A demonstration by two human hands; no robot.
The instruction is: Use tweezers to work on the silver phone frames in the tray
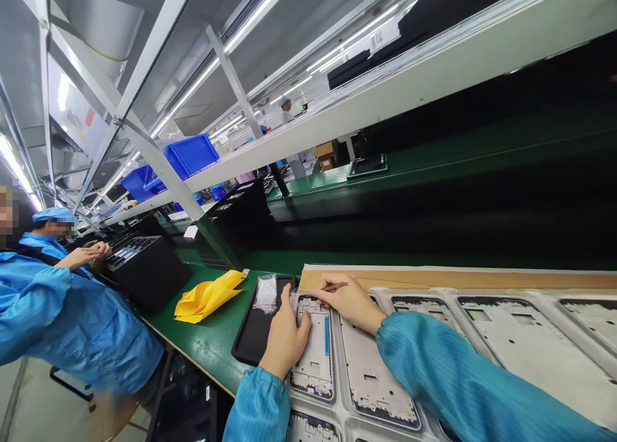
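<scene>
My right hand [354, 300] pinches a thin dark pair of tweezers [336, 286] over the top edge of a phone frame [313, 358]. That frame is flat and silver-grey with a blue strip [327, 336] along its right side. My left hand [286, 333] rests at the frame's left edge, thumb and forefinger apart, with nothing seen in it. Below both hands, a clear plastic tray [340, 397] bears several such frames in separate pockets. Just left of my left hand lies a small clear bag of tiny parts [266, 293] in a black tray [250, 329]. The tweezers' tips are too small to make out.
A crumpled yellow sheet or bag [209, 296] lies on the green bench [202, 339]. Further left, a co-worker in a blue smock [72, 320] reaches to a stack of black trays [149, 272]. A white shelf beam [385, 101] crosses above the bench, with blue bins [191, 154] on it.
</scene>
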